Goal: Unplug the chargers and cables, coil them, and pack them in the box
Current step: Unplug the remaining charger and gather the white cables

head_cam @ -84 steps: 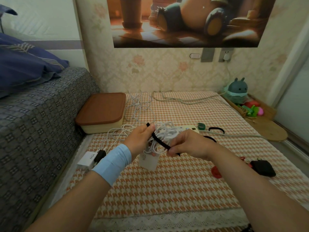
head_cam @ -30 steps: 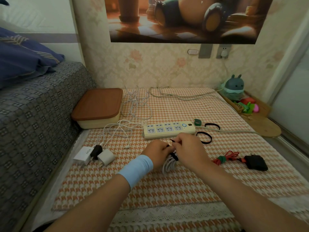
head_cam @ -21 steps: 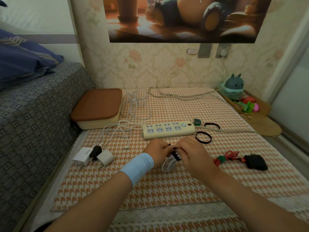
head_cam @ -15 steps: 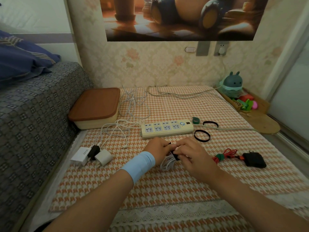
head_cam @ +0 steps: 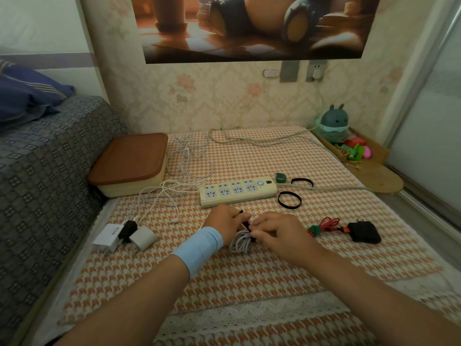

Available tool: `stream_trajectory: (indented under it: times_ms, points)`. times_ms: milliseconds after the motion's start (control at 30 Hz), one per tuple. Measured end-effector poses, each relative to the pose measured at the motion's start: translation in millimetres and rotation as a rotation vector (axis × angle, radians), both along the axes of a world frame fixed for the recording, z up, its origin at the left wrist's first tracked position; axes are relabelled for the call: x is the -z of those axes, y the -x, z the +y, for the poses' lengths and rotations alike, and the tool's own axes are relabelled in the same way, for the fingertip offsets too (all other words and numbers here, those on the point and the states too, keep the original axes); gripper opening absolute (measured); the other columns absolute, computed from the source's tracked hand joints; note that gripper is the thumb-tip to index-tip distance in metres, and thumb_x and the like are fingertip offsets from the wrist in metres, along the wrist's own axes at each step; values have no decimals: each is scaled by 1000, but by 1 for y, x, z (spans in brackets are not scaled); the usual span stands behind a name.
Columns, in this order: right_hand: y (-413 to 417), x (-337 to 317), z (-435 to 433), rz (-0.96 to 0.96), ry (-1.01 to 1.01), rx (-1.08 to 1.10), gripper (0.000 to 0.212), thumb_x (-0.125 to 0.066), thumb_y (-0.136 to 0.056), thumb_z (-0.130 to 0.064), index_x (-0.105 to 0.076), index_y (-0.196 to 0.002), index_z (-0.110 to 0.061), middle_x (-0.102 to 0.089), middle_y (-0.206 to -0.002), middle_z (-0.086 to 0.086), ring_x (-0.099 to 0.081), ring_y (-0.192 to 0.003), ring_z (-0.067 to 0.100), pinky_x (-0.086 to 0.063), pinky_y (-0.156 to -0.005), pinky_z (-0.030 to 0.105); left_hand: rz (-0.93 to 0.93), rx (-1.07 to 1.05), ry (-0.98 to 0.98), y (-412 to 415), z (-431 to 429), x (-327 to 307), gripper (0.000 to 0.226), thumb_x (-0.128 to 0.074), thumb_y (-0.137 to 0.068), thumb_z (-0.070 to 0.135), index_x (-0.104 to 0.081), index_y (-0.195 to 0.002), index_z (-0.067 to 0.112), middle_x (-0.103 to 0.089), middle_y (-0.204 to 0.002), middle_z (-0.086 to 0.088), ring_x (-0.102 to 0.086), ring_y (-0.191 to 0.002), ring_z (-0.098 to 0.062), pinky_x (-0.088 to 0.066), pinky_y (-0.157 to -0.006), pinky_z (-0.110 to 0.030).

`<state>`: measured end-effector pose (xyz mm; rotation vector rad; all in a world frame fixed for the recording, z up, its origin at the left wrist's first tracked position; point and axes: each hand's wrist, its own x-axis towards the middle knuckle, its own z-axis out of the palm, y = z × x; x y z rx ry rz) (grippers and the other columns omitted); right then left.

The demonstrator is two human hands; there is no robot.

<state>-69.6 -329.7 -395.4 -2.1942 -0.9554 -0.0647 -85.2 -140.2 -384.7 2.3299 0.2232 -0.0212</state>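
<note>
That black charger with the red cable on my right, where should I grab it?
Probably the black charger body, pinched across its sides from above: it lies flat on the mat, blocky and bare on top. Its red cable, already bundled, leaves its left end, so avoid that side.

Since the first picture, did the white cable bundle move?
Yes. The white cable bundle came down, from covering the power strip to the mat in front of it.

The left hand (head_cam: 225, 222) and right hand (head_cam: 277, 233) cover most of the coiled white cable (head_cam: 239, 243) and its black strap (head_cam: 247, 224), the poster (head_cam: 249, 28) runs off the top edge, and the blue pillow (head_cam: 25, 96) off the left.
</note>
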Motion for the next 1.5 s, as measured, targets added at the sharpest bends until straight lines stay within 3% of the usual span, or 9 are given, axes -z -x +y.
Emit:
stream_trajectory:
  times_ms: [200, 367, 533, 667, 800, 900, 1000, 1200, 1500]
  points:
    - [-7, -9, 3, 42, 59, 36, 20, -88, -77, -20, -72, -88, -22, -68, -92, -11, -64, -87, 3, -56, -83, 32, -9, 93, -26, 5, 0, -10, 43, -60, -95, 36, -72, -76, -2, -67, -76, -25, -50, -59, -20, -47, -59, -37]
    - [-15, -27, 6, 27, 350, 19, 57, -84, -78, -43, -66, -126, -19, -68, -120, -6, -62, -107, 10, -53, -94, 30, -5, 207, -91, 11, 7, -19, 44, -64, -92, 36, -64, -63, 3, -58, -65, -23, -45, -57, -21, -43, -57, -37]
    - [-20, -32, 12, -209, 505, -118, 33, -71, -88, -47, -74, -101, -18, -66, -92, -4, -59, -82, 15, -53, -75, 37, 0, 274, -96, 15, 11, -22, 20, -67, -90, 32, -80, -90, 17, -74, -79, -10, -67, -76, -30, -56, -72, -41]
    - [-23, -29, 20, -303, 425, -189, 20, -71, -88, -34, -60, -90, -18, -56, -90, -5, -53, -81, 16, -49, -73, 36, -70, 232, -7, 16, 21, -28, 7, -74, -84, 24, -80, -84, 20, -74, -74, 1, -67, -68, -13, -56, -69, -27]
    - [-26, -19, 23, -376, 248, -193, 17, -73, -88, -22, -56, -84, -21, -47, -80, -13, -44, -77, 2, -28, -118, 32, -226, 205, 116, 17, 27, -26, 13, -77, -81, 15, -79, -77, 28, -71, -70, 11, -66, -69, -9, -53, -69, -21]
    - [-28, -17, 22, -449, 156, -203, 16, -76, -86, -19, -60, -88, -17, -54, -82, -8, -51, -78, 9, -55, -89, 39, -327, 191, 182, 14, 26, -24, 14, -78, -80, 11, -80, -79, 25, -70, -74, 1, -65, -71, -20, -56, -70, -28]
    - [-30, -16, 20, -523, 106, -256, 18, -77, -85, -15, -60, -91, -14, -61, -88, 0, -57, -80, 19, -52, -62, 40, -310, 190, 259, 12, 28, -26, 12, -79, -77, 8, -80, -78, 21, -72, -79, -7, -68, -75, -26, -58, -71, -32]
    - [-23, -24, 22, -761, 34, -325, 13, -61, -94, -20, -49, -95, -15, -68, -96, 9, -64, -87, 25, -52, -70, 33, -131, 108, 560, 15, 31, -30, 10, -78, -74, -3, -76, -84, 1, -74, -69, -3, -69, -63, -10, -54, -65, -17]
    - [-16, -26, 33, -814, 15, -309, 14, -68, -91, -12, -61, -83, -4, -67, -94, 11, -59, -85, 23, -44, -75, 26, -251, 189, 496, 17, 43, -28, 20, -82, -71, 0, -67, -78, 10, -72, -75, -2, -69, -73, -16, -57, -72, -27]
